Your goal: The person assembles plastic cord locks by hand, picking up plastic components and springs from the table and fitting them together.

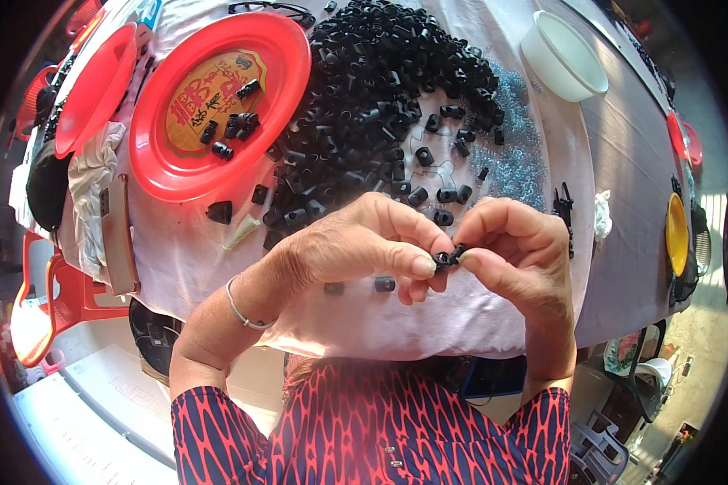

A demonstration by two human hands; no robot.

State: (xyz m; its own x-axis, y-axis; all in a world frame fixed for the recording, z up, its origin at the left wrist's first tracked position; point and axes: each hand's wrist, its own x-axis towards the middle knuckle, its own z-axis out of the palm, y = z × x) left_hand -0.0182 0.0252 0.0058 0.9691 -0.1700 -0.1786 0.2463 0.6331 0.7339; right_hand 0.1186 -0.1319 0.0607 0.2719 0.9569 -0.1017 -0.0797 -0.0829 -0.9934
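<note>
My left hand (364, 242) and my right hand (514, 242) meet above the near edge of the cloth-covered table (623, 162). Between their fingertips they pinch one small black plastic piece (450, 256). A bracelet sits on my left wrist. Just beyond my hands lies a big heap of the same black plastic pieces (380, 89). A patch of small silvery metal springs (514, 162) lies at the right side of the heap. Two loose black pieces (385, 284) rest on the cloth under my left hand.
A red plate (162, 162) holding a few black pieces sits at the left, with a second red plate (97, 85) tilted beside it. A white bowl (564, 55) stands at the far right. A yellow dish (676, 233) lies at the table's right edge. Red chairs stand at the left.
</note>
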